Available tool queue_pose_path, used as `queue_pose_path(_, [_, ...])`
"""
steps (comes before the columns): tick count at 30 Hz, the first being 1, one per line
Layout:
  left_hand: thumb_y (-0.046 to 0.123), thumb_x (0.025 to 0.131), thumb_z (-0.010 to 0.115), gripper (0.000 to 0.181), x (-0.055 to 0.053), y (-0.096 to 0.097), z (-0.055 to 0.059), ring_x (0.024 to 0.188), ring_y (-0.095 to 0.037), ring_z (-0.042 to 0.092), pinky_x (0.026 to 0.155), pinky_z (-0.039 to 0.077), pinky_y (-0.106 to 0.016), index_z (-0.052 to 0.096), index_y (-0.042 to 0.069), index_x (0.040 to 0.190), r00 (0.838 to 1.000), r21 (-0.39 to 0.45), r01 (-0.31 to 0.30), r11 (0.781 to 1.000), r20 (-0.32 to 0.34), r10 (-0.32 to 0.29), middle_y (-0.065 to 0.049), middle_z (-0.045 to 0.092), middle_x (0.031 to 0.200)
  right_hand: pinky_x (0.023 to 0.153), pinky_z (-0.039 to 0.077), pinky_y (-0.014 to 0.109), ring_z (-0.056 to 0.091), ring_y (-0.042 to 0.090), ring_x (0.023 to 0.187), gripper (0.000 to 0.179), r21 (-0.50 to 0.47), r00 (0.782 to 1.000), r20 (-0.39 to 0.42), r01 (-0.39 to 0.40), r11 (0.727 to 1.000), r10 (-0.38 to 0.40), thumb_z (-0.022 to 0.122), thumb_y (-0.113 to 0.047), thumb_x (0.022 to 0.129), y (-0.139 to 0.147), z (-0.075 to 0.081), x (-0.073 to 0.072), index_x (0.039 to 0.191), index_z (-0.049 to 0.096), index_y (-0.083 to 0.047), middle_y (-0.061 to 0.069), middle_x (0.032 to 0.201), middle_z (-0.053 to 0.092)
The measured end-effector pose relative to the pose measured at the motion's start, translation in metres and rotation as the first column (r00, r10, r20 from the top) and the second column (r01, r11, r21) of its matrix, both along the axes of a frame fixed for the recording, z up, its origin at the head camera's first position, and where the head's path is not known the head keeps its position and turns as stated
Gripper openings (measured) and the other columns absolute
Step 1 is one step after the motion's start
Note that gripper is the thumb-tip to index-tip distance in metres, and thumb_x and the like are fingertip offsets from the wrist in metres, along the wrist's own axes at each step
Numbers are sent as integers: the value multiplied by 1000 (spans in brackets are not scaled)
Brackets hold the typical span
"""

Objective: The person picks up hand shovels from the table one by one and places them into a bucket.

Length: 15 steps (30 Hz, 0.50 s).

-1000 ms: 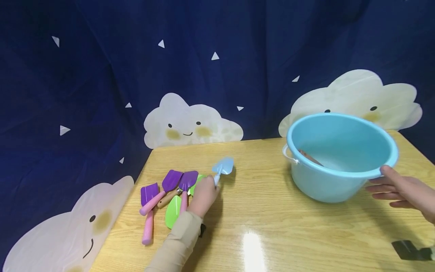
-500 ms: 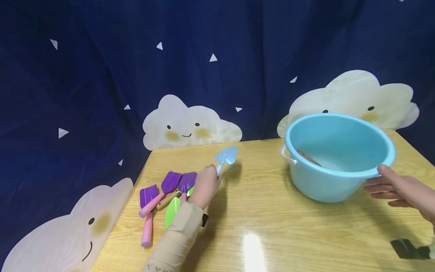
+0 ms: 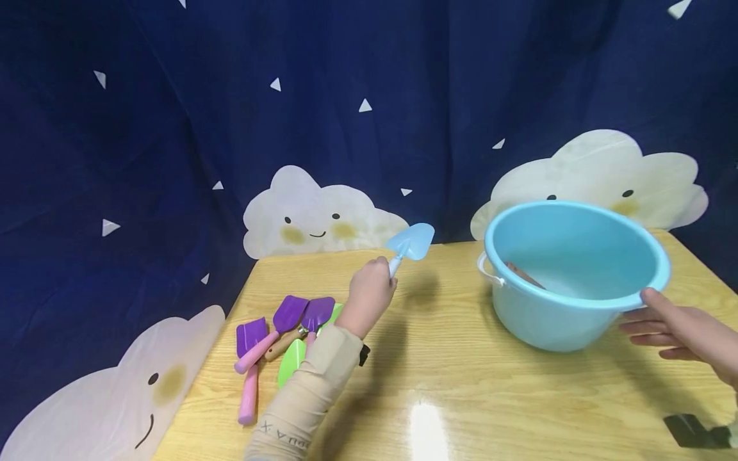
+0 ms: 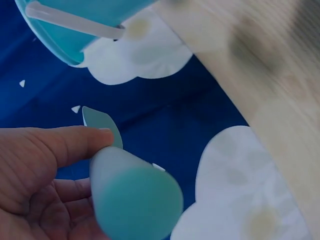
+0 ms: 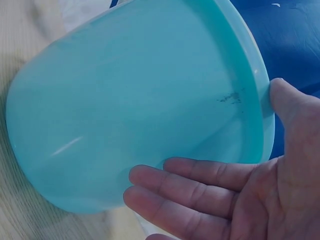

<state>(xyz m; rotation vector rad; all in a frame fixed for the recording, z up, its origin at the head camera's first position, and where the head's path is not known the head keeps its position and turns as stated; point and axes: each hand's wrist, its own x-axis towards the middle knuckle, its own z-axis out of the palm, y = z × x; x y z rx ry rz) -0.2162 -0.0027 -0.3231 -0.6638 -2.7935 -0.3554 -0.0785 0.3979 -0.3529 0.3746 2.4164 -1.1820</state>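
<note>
In the head view my left hand (image 3: pixel 370 298) grips the pale handle of a light blue toy trowel (image 3: pixel 412 241), raised above the table with its blade pointing up and right. The left wrist view shows the rounded handle end (image 4: pixel 140 200) close up, with the thumb laid along it. My right hand (image 3: pixel 686 333) is at the right side of a light blue bucket (image 3: pixel 553 323). Its thumb rests on the rim, while the other fingers stretch out straight by the outer wall (image 5: pixel 125 100). A brown stick-like object (image 3: pixel 523 275) lies partly hidden inside the bucket.
Left on the wooden table (image 3: pixel 461 397) lie purple shovels (image 3: pixel 288 312) with pink handles (image 3: pixel 248 394), a wooden handle (image 3: pixel 282 346) and green blades (image 3: pixel 291 360), partly behind my left arm. A white bucket handle (image 3: pixel 487 271) hangs at the bucket's left. Dark blue cloth (image 3: pixel 346 38) stands behind.
My left hand has lifted the trowel up and to the right, away from the pile of tools. My right hand has kept its place at the bucket's rim.
</note>
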Motion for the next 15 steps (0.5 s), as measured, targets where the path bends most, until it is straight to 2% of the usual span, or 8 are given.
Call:
queue_pose_path(5, [11,79,66,18,1,11,3,58,-23,58,49,47,-31,56,-3,83,999,4,20,1000,-32,-20,-10,55,66,70,47,48,58,37,94,89,9,1000,4,11,1000,-11,4,-58,90,-5,3,2,123,38,18,30,112,53])
queue_pose_path(7, [12,79,65,18,1,15,4,59,-22,58,49,47,-31,55,-2,83,999,-1,23,1000,-37,-23,-9,55,67,69,46,49,55,42,97,89,1,1000,-6,-11,1000,11,2,-56,90,-5,4,2,124,34,20,32,112,52])
queue_pose_path(15, [13,79,65,17,4,32,14,59,-21,59,49,46,-31,55,-1,83,997,7,37,999,-74,-36,-8,56,69,70,46,49,58,38,96,87,-15,1000,-23,-7,1000,6,6,-57,90,6,-7,0,124,38,16,29,114,53])
